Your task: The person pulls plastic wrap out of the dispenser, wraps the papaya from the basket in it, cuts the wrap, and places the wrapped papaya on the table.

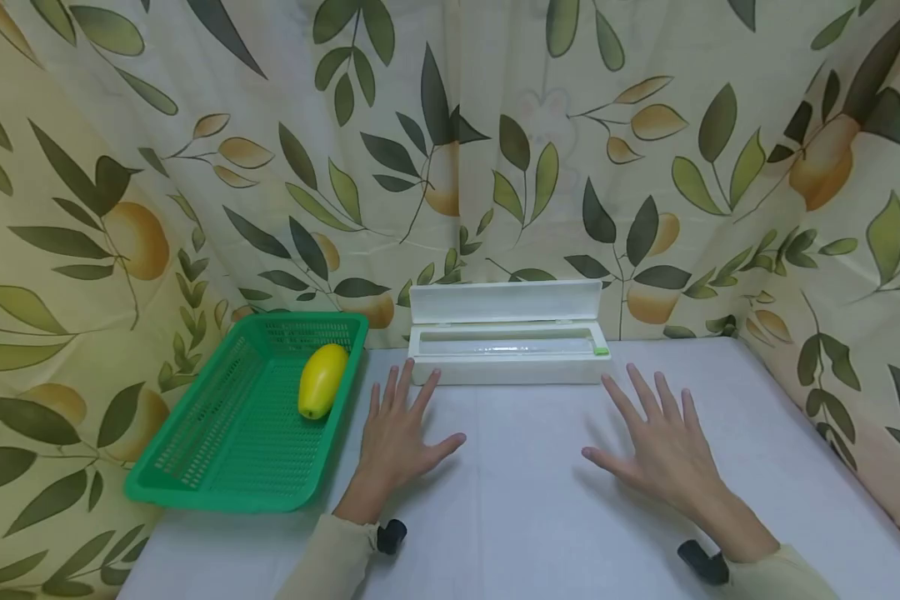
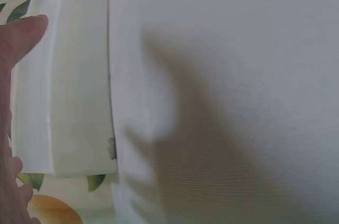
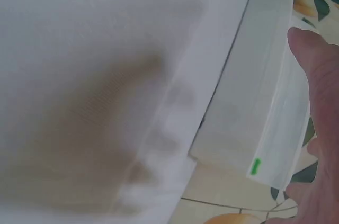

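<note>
From here I see the person's bare left hand (image 2: 5, 107) along the edge, thumb outstretched across a long, glossy white box (image 2: 79, 86); I can't tell if they touch. A blurred brown shadow (image 2: 196, 144) falls on the white cloth-covered counter (image 2: 275, 49). Cream fabric (image 2: 58, 211) printed with leaves and orange fruit shows beyond.

Leafy curtains (image 1: 495, 50) on 3 sides show a tabletop (image 1: 525, 500) booth.
</note>
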Demonstrator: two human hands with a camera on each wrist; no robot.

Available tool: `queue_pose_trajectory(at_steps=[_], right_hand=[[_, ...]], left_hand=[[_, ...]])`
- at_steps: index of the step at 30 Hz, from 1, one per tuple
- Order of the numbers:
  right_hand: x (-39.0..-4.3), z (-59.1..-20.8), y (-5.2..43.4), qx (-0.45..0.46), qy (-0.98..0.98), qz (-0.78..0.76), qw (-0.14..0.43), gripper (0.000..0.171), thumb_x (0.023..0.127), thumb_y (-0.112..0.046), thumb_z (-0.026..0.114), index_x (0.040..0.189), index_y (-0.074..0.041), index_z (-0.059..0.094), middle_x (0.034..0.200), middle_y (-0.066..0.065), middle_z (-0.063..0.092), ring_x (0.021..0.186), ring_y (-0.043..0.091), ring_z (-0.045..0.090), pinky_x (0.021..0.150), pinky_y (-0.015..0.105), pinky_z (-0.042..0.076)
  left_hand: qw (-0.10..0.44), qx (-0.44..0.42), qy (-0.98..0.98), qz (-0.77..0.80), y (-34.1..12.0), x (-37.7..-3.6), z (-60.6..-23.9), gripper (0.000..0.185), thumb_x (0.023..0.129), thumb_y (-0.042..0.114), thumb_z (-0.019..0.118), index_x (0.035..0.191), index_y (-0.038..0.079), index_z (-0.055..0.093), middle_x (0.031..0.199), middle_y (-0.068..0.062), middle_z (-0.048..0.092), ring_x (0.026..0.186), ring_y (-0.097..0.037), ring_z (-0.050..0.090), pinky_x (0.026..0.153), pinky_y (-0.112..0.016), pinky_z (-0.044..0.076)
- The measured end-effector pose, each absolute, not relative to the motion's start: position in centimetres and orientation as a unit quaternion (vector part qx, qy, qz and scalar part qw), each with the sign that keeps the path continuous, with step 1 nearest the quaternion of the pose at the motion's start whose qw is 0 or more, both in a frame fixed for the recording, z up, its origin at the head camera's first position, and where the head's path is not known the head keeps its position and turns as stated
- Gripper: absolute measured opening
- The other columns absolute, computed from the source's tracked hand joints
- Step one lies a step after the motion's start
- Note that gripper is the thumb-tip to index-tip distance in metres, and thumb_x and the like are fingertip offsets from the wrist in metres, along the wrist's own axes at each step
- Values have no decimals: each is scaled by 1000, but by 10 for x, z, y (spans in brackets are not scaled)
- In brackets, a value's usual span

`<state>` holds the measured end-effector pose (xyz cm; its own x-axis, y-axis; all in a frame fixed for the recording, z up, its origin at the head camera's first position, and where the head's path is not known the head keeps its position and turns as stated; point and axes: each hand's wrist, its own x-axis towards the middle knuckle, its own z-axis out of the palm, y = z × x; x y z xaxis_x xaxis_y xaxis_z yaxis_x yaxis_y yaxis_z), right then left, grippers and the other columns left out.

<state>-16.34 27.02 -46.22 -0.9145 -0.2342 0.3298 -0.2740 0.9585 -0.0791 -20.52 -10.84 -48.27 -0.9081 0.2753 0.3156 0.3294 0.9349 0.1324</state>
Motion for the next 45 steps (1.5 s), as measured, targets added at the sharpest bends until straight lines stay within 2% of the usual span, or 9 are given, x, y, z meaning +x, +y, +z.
queue_pose_trajectory(at_steps=[5,9,13,20,25,30,37,45], right_hand=[[-175,-452,275,146,-974,51,165,111,77,-73,73,163,-21,27,164,24,25,143,59,25,114,77,8],[-192,-438,280,165,-968,43,182,107,77,-67,77,161,-18,32,160,25,31,138,58,33,109,79,19],[-214,-426,284,183,-963,52,192,99,80,-54,82,158,-15,36,155,27,39,133,55,41,106,75,30],[-253,-414,286,188,-966,82,156,82,87,-33,83,154,-7,42,142,27,54,126,51,52,101,69,40],[-271,-412,279,188,-970,76,132,63,91,-23,79,145,-4,54,135,26,62,121,49,58,96,66,46],[-282,-414,274,167,-977,64,113,50,94,-18,75,139,-4,61,129,26,65,116,50,60,91,66,48],[-293,-417,273,155,-979,74,108,34,94,-14,73,126,-3,70,126,24,68,112,48,62,88,65,49],[-298,-421,269,155,-977,94,116,22,91,-9,76,113,-5,76,121,22,71,106,46,63,85,64,49]], left_hand=[[136,-163,-970,-118,-104,-219,-474,94,88,74,58,164,32,22,171,-13,13,155,-39,18,121,-63,15],[135,-168,-966,-140,-103,-237,-465,91,92,63,63,165,29,22,168,-16,21,151,-39,27,119,-63,24],[140,-171,-958,-182,-103,-257,-457,86,94,48,70,164,22,26,164,-19,29,144,-42,38,116,-61,32],[125,-170,-952,-219,-107,-284,-444,71,98,29,71,159,16,37,155,-19,44,134,-43,49,110,-61,38],[101,-170,-953,-228,-112,-298,-437,58,100,21,69,153,12,47,151,-16,51,135,-42,48,113,-61,35],[82,-177,-956,-218,-116,-309,-434,50,100,17,68,148,12,55,146,-15,58,131,-39,52,112,-57,38],[94,-187,-960,-188,-116,-325,-439,43,99,17,70,141,11,63,125,-15,69,110,-35,63,98,-50,50],[100,-182,-963,-171,-114,-332,-439,33,96,21,74,128,12,73,123,-12,70,112,-33,62,96,-48,50]])
